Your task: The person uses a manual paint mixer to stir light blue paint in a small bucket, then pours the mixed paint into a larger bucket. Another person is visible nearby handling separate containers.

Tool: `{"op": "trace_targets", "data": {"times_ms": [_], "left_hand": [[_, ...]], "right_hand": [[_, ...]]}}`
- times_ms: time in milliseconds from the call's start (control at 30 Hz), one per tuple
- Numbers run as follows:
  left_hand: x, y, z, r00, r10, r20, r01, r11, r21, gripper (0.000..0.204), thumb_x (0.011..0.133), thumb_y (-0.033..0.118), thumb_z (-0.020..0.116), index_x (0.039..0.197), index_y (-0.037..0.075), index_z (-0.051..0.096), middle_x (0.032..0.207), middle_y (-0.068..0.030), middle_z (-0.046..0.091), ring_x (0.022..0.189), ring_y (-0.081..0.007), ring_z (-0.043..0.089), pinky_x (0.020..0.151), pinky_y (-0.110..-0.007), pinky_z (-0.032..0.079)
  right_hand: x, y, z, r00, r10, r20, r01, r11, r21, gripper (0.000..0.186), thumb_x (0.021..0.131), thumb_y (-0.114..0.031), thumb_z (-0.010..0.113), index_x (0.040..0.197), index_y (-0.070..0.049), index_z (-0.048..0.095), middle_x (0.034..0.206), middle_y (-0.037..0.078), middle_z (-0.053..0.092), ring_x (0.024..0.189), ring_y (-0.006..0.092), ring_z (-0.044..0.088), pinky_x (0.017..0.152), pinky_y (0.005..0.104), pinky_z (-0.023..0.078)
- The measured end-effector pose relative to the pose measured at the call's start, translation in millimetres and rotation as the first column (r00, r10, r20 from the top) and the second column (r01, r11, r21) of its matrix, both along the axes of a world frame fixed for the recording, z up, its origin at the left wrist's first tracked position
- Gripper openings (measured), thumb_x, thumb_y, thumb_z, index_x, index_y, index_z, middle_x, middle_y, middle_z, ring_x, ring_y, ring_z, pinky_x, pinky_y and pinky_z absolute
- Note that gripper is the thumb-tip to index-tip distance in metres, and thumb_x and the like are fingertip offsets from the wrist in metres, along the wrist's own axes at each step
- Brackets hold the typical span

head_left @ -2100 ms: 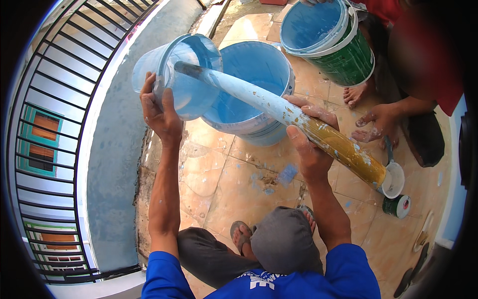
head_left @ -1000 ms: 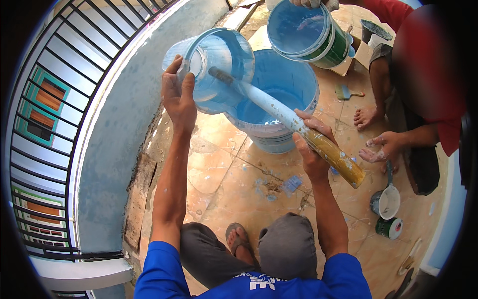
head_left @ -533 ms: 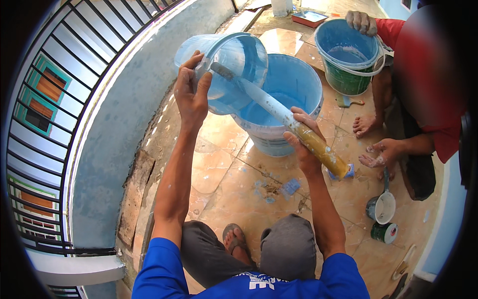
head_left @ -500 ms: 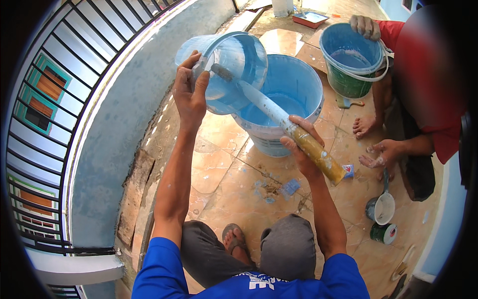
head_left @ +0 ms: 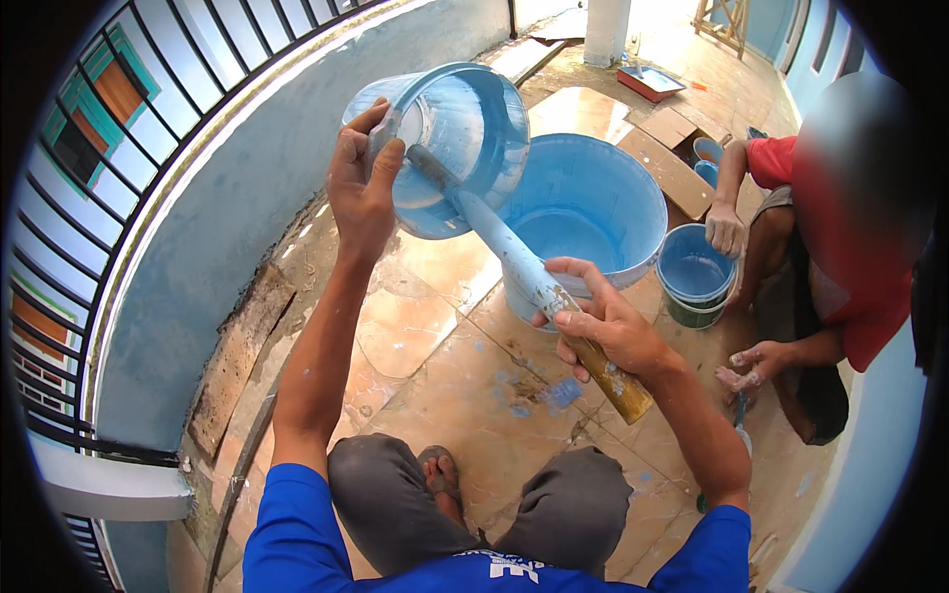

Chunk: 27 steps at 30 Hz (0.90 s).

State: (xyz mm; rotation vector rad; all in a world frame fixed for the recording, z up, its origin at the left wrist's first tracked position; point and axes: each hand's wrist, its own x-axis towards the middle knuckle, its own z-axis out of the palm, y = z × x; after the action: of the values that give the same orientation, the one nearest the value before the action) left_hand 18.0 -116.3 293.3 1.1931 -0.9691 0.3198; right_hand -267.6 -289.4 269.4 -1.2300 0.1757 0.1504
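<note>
A bucket clasped in our left hand tilted over a tub's left edge, our right hand gripping a pole.

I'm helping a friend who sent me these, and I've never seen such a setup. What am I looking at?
There is no machine here, just a person's two bare hands. All the pictures come from one place: the left of two wide fisheye cameras worn on that person's head, looking down, so straight edges bend. The left hand grips a tilted pail at its rim. The right hand holds a paint-smeared stick, whose far end is inside the pail. A large bucket, blue inside, stands on the tiled floor. On the right, a co-worker in red has one hand at the rim of a green pail. Farther back lies a red paint tray.
</note>
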Motion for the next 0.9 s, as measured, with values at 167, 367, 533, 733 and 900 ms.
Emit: {"op": "trace_targets", "data": {"times_ms": [167,367,533,733,900], "left_hand": [[8,68,-29,0.988,0.066,-0.138,-0.069,0.997,-0.023,0.011,0.102,0.006,0.066,0.108,-0.001,0.061,0.144,-0.0166,0.061,0.132,-0.0203,0.055,0.114,-0.035,0.040],[-4,125,-123,0.964,0.163,-0.212,-0.139,0.982,0.125,0.020,0.101,0.006,0.066,0.117,-0.004,0.064,0.138,-0.0163,0.064,0.126,-0.0194,0.059,0.109,-0.034,0.044],[-26,147,-209,0.928,0.267,-0.259,-0.196,0.943,0.271,0.023,0.096,0.003,0.065,0.118,-0.005,0.065,0.133,-0.0203,0.068,0.127,-0.0251,0.062,0.107,-0.036,0.045],[-33,160,-250,0.888,0.266,-0.375,-0.149,0.938,0.312,0.009,0.094,0.003,0.066,0.098,-0.004,0.060,0.129,-0.0196,0.069,0.127,-0.0262,0.062,0.107,-0.036,0.045],[-27,160,-248,0.853,0.299,-0.428,-0.147,0.924,0.353,0.013,0.093,0.001,0.067,0.088,-0.001,0.055,0.125,-0.0185,0.070,0.123,-0.0259,0.065,0.102,-0.036,0.049]], "right_hand": [[22,7,4,0.960,0.210,0.183,0.075,0.438,-0.896,0.068,0.099,-0.015,0.066,0.160,-0.007,0.036,0.124,0.027,0.065,0.102,0.0423,0.068,0.082,0.0457,0.057],[33,56,-14,0.921,0.246,-0.303,-0.342,0.131,-0.931,0.065,0.097,-0.010,0.068,0.158,-0.010,0.045,0.123,0.030,0.068,0.113,0.0456,0.067,0.099,0.0511,0.051],[8,92,-84,0.878,0.351,-0.325,-0.463,0.455,-0.761,0.064,0.099,-0.014,0.068,0.158,-0.008,0.045,0.128,0.032,0.067,0.112,0.0486,0.067,0.098,0.0491,0.053],[16,84,-124,0.848,0.348,-0.399,-0.474,0.162,-0.866,0.066,0.098,-0.013,0.068,0.159,-0.017,0.045,0.116,0.031,0.068,0.100,0.0501,0.068,0.087,0.0539,0.055],[20,63,-126,0.884,0.287,-0.368,-0.410,0.099,-0.907,0.066,0.096,-0.013,0.066,0.158,-0.016,0.045,0.106,0.030,0.067,0.086,0.0495,0.068,0.076,0.0545,0.055]]}}
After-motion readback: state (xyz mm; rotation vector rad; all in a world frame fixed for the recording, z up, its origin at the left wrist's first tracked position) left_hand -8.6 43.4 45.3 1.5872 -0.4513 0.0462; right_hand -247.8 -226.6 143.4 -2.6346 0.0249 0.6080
